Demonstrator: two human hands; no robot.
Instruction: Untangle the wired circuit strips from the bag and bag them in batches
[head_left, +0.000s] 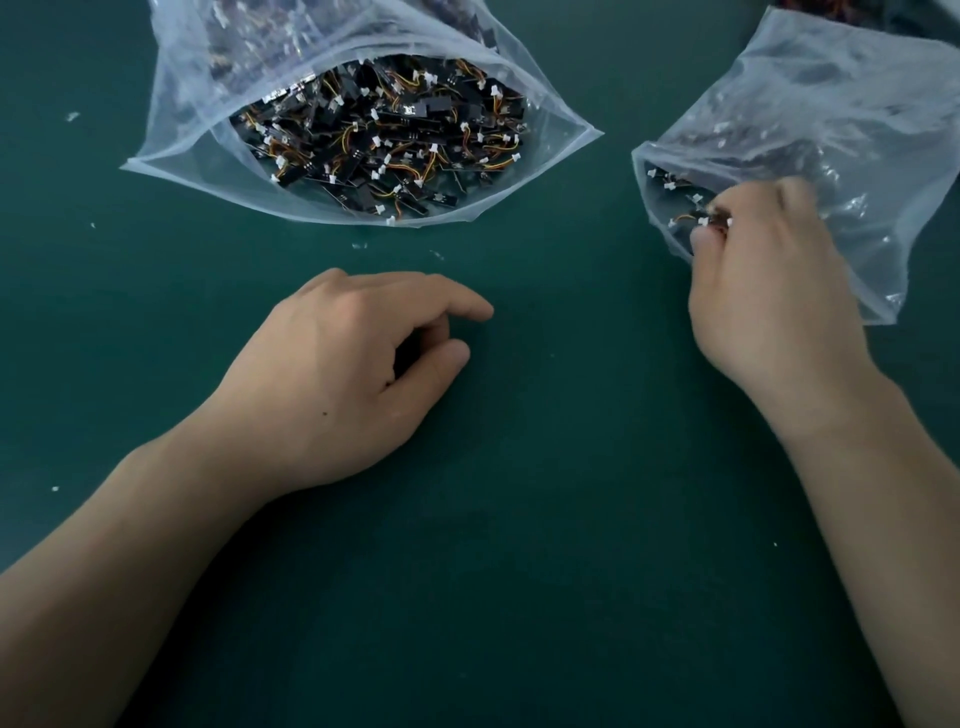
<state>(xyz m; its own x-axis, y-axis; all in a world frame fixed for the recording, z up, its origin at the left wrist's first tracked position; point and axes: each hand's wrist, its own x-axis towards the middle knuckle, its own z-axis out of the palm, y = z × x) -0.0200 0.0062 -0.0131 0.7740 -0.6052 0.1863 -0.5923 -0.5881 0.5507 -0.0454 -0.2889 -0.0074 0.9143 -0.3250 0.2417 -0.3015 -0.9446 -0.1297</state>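
source bag (171, 150): lay on the green surface (519, 519) with its mouth spread wide toward the person, likely so the tangled pile could be reached without holding the plastic open.
circuit strips (384, 135): a dense heap of black strips with orange and yellow wires and white plugs sat inside that open mouth; most of the task's stock was there, so the sorting looked far from finished.
batch bag (857, 104): lay well apart to the right, mouth facing left toward the person, holding only a few strips near its opening; it looked like the receiving bag.
right hand (769, 291): reached into the batch bag's mouth with fingers pinched together on a small bunch of strips (714, 221), apparently to drop them well inside rather than at the lip. the hand was blurred, so the count was unclear.
left hand (353, 364): rested on the bare surface between the two bags, fingers loosely curled and apart, gripping nothing; it seemed parked near the source bag for the next pick.
scraps (71, 116): small pale bits lay scattered on the surface, away from both hands.
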